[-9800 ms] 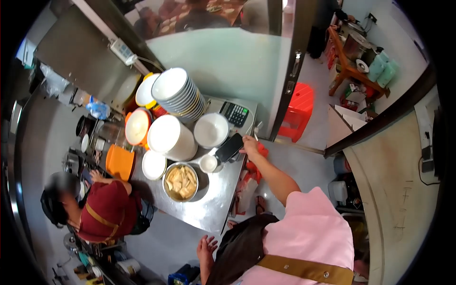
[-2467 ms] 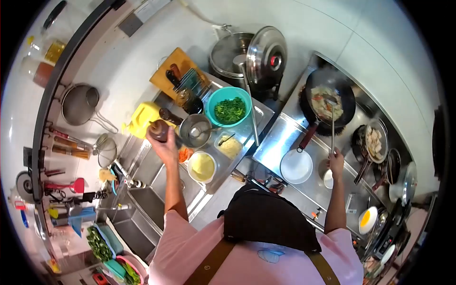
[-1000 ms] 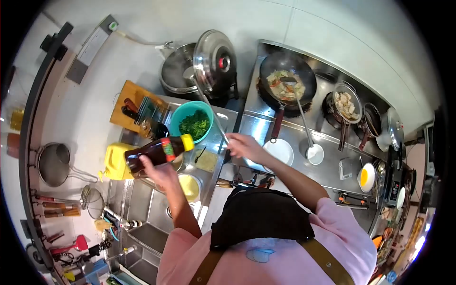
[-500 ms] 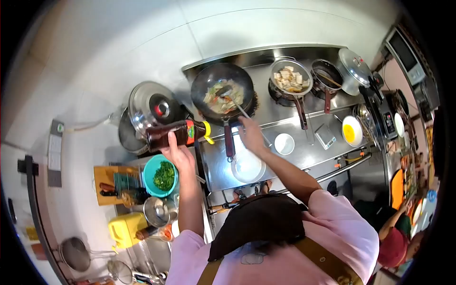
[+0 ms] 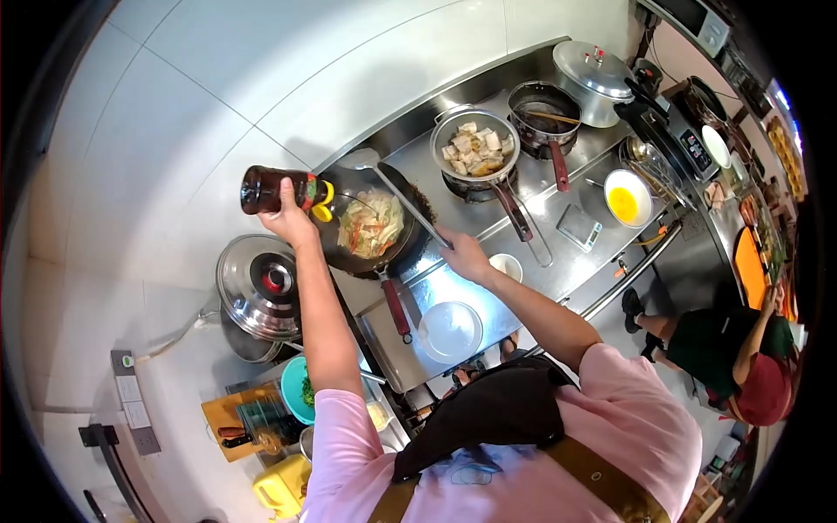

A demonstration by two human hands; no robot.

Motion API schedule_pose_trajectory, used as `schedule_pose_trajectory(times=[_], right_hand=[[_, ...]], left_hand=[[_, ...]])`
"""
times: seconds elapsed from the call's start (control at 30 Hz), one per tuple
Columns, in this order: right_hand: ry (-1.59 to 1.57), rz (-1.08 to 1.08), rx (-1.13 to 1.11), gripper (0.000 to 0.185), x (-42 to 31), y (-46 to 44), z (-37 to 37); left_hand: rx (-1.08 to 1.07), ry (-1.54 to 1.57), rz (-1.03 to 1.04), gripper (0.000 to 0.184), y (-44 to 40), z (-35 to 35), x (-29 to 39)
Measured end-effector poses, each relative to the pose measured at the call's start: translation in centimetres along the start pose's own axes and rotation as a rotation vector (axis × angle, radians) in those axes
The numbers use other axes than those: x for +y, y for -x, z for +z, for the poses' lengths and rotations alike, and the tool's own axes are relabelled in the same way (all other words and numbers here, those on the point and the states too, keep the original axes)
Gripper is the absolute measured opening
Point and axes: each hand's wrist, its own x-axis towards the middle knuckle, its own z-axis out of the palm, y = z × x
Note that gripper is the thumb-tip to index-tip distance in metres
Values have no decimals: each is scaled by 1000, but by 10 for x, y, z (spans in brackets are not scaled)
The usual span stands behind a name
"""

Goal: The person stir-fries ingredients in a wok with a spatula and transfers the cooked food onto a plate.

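Bottle (image 5: 277, 191) (n=1) lies near-horizontal in left hand (image 5: 290, 220); right hand (image 5: 467, 256) grips one spatula (image 5: 361, 159), one wok (image 5: 349, 181) between hands.

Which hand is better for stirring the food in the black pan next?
Probably the right hand: it holds the long-handled cooking tool, which stretches over the black pan. The left hand is busy with the dark bottle, its yellow cap pointing towards the food.
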Motion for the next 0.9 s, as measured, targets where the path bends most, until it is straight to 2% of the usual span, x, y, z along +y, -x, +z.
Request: schedule_pose_trajectory(times=[0.07,0.2,0.27,0.37,0.47,0.57,0.67,0.7,0.73,0.77,0.8,0.87,0.9], right_hand=[[26,-2,-17,50,-2,-2,0],[17,8,-129,51,21,-8,5],[78,-24,-136,52,38,-12,12],[175,15,-95,50,50,-16,28],[236,10,-119,41,74,-28,53],[333,-94,-47,34,74,-25,67],[398,-419,198,33,44,-18,88],[277,-400,-24,39,27,-23,93],[-100,-65,-300,56,26,-27,117],[-592,286,-530,75,-16,-11,121],[-811,477,-647,81,-47,1,132],[-852,540,-485,77,-94,20,161],[-732,444,-498,79,-109,29,165]], left_hand=[[-12,-48,87,35,-17,-6,-3],[-55,-86,24,36,-6,-32,-6],[-27,-38,-30,34,11,-33,-3],[66,-1,10,35,14,-31,-7],[148,68,8,39,10,-45,-7],[248,202,-81,45,15,-76,4],[392,406,-293,45,28,-132,11],[378,493,-365,46,37,-149,18],[369,579,-437,47,49,-165,25],[376,598,-448,46,62,-177,36],[392,625,-442,45,76,-183,54],[351,615,-385,44,102,-217,67],[336,505,-253,43,116,-224,84]])
